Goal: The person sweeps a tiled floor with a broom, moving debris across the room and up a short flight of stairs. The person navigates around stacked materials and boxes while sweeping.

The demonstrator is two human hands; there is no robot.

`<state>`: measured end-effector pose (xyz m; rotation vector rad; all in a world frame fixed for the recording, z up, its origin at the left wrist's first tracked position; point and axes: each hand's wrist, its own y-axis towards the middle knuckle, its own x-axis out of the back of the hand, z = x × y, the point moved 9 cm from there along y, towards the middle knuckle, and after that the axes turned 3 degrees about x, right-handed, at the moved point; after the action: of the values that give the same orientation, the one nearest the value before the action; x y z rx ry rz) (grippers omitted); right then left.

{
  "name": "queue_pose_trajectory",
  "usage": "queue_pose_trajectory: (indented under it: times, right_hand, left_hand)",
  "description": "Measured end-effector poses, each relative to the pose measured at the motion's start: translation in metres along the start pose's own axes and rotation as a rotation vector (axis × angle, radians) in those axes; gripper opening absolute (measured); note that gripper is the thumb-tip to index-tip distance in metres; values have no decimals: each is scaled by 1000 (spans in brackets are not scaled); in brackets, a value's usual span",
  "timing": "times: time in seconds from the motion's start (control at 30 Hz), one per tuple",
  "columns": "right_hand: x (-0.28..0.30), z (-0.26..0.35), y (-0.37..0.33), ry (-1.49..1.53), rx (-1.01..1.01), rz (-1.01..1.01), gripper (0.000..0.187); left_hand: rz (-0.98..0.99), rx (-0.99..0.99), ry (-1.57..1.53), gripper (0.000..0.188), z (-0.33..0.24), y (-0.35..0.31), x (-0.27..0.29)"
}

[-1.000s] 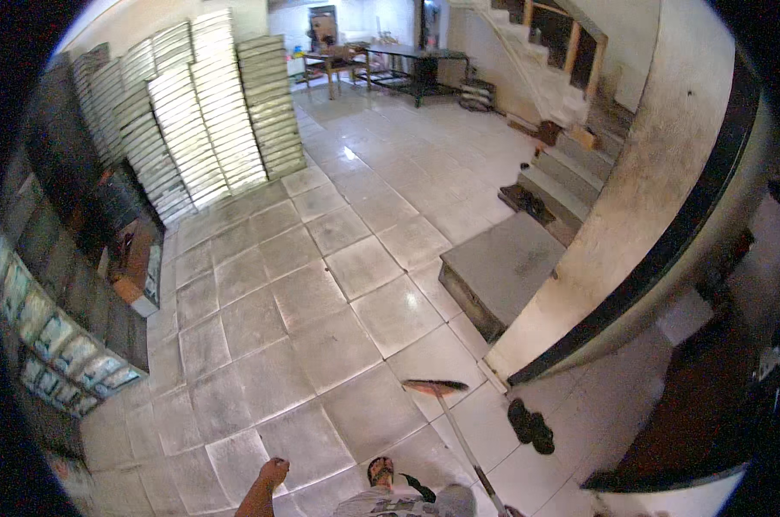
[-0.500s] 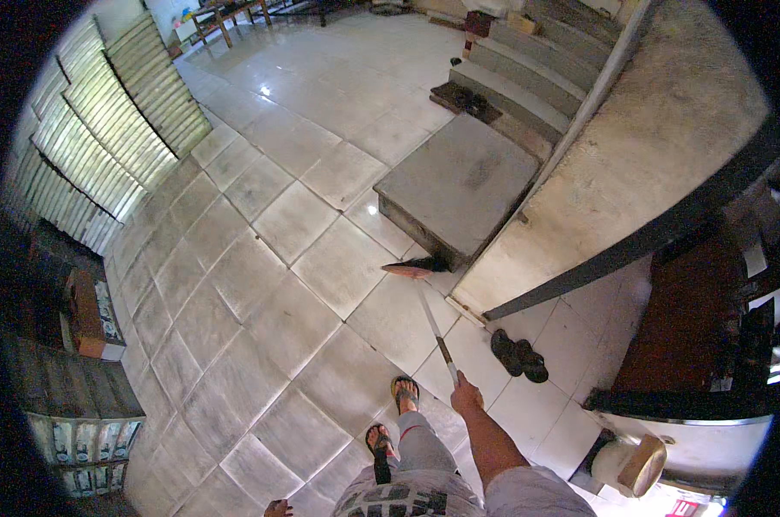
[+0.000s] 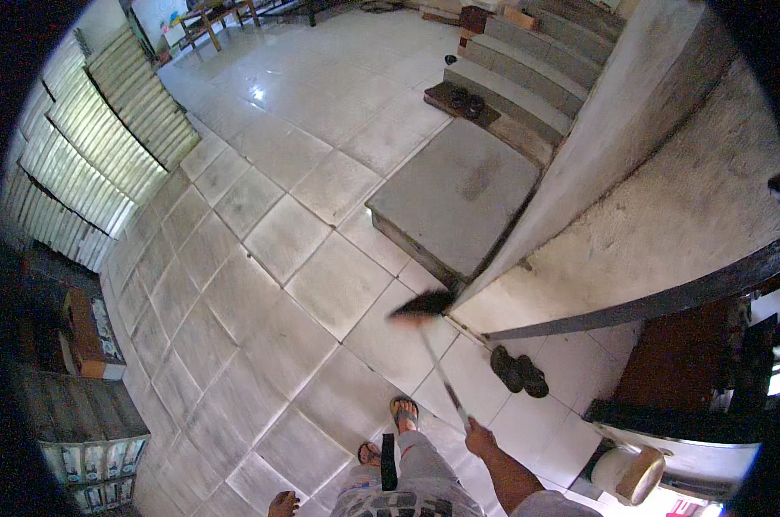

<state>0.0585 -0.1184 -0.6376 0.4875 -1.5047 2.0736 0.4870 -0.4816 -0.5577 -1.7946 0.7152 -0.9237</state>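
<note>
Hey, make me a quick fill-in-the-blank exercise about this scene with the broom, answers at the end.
Of the person's two grips, the ____ grip holds the broom.
The broom's blurred bristles look ____ in colour.
The pale floor is laid with square ____.
The grey slab lies near the foot of the ____.

Answers: right; black; tiles; stairs.

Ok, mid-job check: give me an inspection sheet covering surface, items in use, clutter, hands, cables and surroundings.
Surface: pale floor tiles, smudged grey in many places.
Items in use: broom, its dark bristles blurred, beside the lower corner of the wall.
Clutter: dark sandals right of the broom; more dark footwear near the stairs.
Hands: right hand closed around the broom; left hand partly cut off by the lower edge, grip unclear.
Cables: nothing seen.
Surroundings: grey block ahead; ridged stacks at far left.
</note>
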Motion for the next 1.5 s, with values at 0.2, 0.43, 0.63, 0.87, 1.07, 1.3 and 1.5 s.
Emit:
queue_pose_trajectory:
  times: [0.2,0.43,0.63,0.87,1.07,1.3,1.5]
  right_hand:
    - [17,-20,-79,89,-91,198,42]
    - [81,87,-96,112,54,-45,42]
    - [38,188,-32,299,49,-76,43]
    - [38,318,-19,201,167,-233,44]
    - [43,397,-11,162,77,-175,53]
    - [50,425,90,118,93,-82,57]
    - [131,510,202,-41,554,-359,21]
  left_hand:
    - [-56,-80,-108,40,-30,18,25]
    - [89,-131,-157,45,-31,53,30]
    - [132,-239,25,30,-94,96,108]
    - [-59,-345,122,25,-124,145,284]
    - [-172,-290,-66,24,-166,193,354]
    - [-116,-518,-242,28,-336,247,318]
    - [-11,-515,-16,34,-555,270,264]
